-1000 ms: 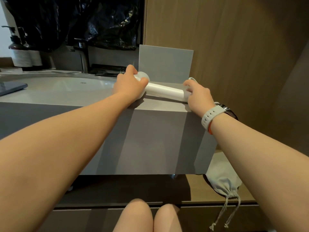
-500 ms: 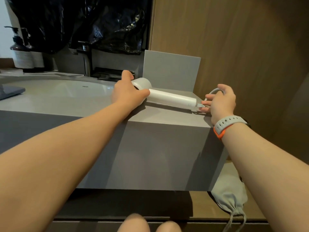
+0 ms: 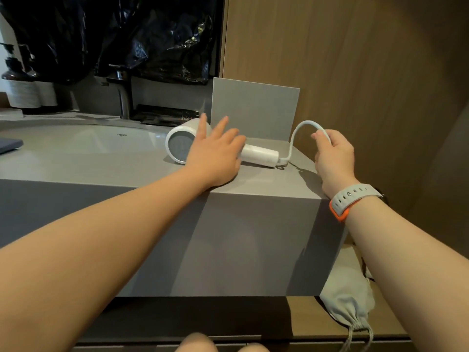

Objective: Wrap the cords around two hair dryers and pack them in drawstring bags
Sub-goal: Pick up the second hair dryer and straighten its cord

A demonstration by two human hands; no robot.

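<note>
Hair dryer (image 3: pixel 182 146) near surface (image 3: pixel 101 168) right edge: left hand (image 3: pixel 215 153) flat, steadying it; right hand (image 3: pixel 332 153) pinches cord (image 3: pixel 302 124). Wind snug, no kinks.

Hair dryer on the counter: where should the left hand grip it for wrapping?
Probably grip the hair dryer by its handle near the head, from above: it lies flat and slim, and the cord leaves its right end, best kept free.
</note>
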